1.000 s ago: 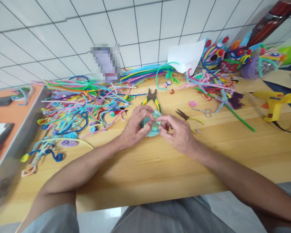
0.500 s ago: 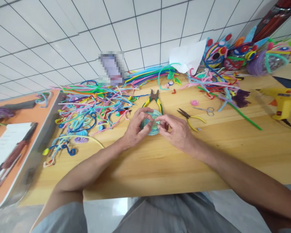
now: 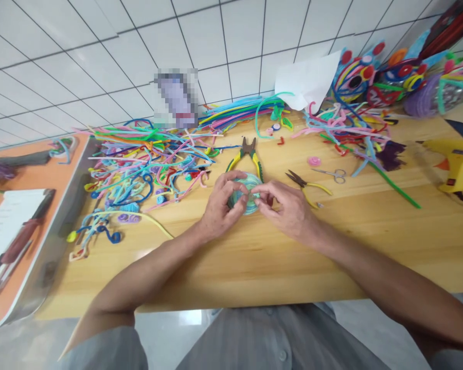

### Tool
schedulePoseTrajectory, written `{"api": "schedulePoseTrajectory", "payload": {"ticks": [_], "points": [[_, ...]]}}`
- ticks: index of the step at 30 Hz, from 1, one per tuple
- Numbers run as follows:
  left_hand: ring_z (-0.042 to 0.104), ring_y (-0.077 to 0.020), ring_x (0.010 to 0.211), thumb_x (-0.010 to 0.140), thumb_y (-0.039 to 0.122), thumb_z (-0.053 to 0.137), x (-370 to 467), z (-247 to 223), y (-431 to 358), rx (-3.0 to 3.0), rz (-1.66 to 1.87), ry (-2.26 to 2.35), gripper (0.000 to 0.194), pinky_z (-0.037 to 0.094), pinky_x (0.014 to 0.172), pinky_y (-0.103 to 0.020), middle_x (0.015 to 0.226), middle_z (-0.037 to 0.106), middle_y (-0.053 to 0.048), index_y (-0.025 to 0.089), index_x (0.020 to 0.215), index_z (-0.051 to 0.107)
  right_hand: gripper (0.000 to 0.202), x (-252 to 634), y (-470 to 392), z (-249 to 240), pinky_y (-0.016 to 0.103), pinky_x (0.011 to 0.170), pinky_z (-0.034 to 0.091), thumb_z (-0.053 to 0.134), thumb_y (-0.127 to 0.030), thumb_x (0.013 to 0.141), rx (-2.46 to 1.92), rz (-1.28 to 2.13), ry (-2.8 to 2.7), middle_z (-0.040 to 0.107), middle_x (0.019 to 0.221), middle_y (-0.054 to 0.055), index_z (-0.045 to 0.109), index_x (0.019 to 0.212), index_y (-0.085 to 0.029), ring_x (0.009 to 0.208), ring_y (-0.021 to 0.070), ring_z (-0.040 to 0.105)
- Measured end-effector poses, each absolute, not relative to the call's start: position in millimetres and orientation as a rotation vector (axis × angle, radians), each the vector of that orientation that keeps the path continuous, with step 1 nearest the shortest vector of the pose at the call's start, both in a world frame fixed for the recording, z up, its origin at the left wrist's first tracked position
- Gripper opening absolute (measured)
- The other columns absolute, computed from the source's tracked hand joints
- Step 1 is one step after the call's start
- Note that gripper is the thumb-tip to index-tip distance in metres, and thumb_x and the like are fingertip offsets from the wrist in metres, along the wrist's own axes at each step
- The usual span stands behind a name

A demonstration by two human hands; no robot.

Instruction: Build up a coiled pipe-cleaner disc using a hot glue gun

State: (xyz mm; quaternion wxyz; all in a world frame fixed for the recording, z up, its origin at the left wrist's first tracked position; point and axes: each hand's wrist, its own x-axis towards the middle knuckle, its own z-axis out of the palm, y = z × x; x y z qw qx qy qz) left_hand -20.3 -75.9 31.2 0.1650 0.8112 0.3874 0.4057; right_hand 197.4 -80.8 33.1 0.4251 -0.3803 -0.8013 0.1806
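Observation:
Between my hands, at the middle of the wooden table, is a round green-and-blue coil that looks wound from pipe cleaners. My left hand curls around its left side, thumb and fingers closed on it. From the right, my right hand pinches at its middle with thumb and forefinger; what lies between those fingertips is too small to make out. Just beyond the coil lie pliers with yellow-and-green handles. Smaller yellow-handled pliers rest to the right of my right hand.
Tangled pipe cleaners cover the table's left; another heap lies at the back right. Small scissors and a pink coil are right of centre. A yellow glue gun sits far right. Decorated bottles stand by the wall.
The view has shifted slightly, so most things on the table sit a little differently in the frame. Both hands stay at the coil, with a small shift of the right fingertips.

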Motion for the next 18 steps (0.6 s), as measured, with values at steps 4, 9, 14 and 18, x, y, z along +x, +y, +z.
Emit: {"api": "schedulePoseTrajectory", "payload": {"ticks": [4, 9, 14, 18], "points": [[0.065, -0.0249, 0.131, 0.106, 0.027, 0.059, -19.2, 31.5, -81.8, 2.273, 1.224, 1.082, 0.009, 0.055, 0.11, -0.05, 0.135, 0.067, -0.014, 0.022, 0.113, 0.06, 0.019, 198.1, -82.0, 33.8, 0.026, 0.068, 0.051, 0.064, -0.011, 0.096, -0.922, 0.439, -2.031, 0.068, 0.078, -0.003, 0.071, 0.109, -0.023, 0.07, 0.0128, 0.065], [0.058, -0.0286, 0.141, 0.099, 0.028, 0.07, -23.7, 37.5, -85.0, 2.216, 1.197, 1.146, 0.035, 0.05, 0.117, -0.054, 0.145, 0.06, -0.016, 0.023, 0.131, 0.056, 0.02, 199.3, -82.3, 34.9, 0.027, 0.069, 0.051, 0.063, -0.01, 0.098, -0.822, 0.356, -2.076, 0.071, 0.082, -0.001, 0.072, 0.11, -0.023, 0.072, 0.014, 0.067], [0.058, -0.0316, 0.144, 0.097, 0.03, 0.07, -29.8, 44.3, -77.5, 2.173, 1.014, 1.097, 0.046, 0.048, 0.121, -0.056, 0.148, 0.062, -0.017, 0.022, 0.14, 0.055, 0.023, 200.4, -80.5, 34.7, 0.029, 0.07, 0.054, 0.064, -0.01, 0.098, -0.794, 0.394, -2.079, 0.074, 0.084, -0.001, 0.074, 0.112, -0.025, 0.073, 0.0149, 0.069], [0.064, -0.0283, 0.135, 0.097, 0.028, 0.07, -30.8, 46.8, -73.3, 2.139, 1.032, 0.995, 0.039, 0.055, 0.114, -0.05, 0.139, 0.068, -0.015, 0.022, 0.134, 0.058, 0.022, 199.8, -80.3, 34.2, 0.028, 0.069, 0.055, 0.064, -0.01, 0.097, -0.805, 0.409, -2.077, 0.073, 0.083, -0.001, 0.074, 0.11, -0.025, 0.072, 0.0147, 0.068]]}}
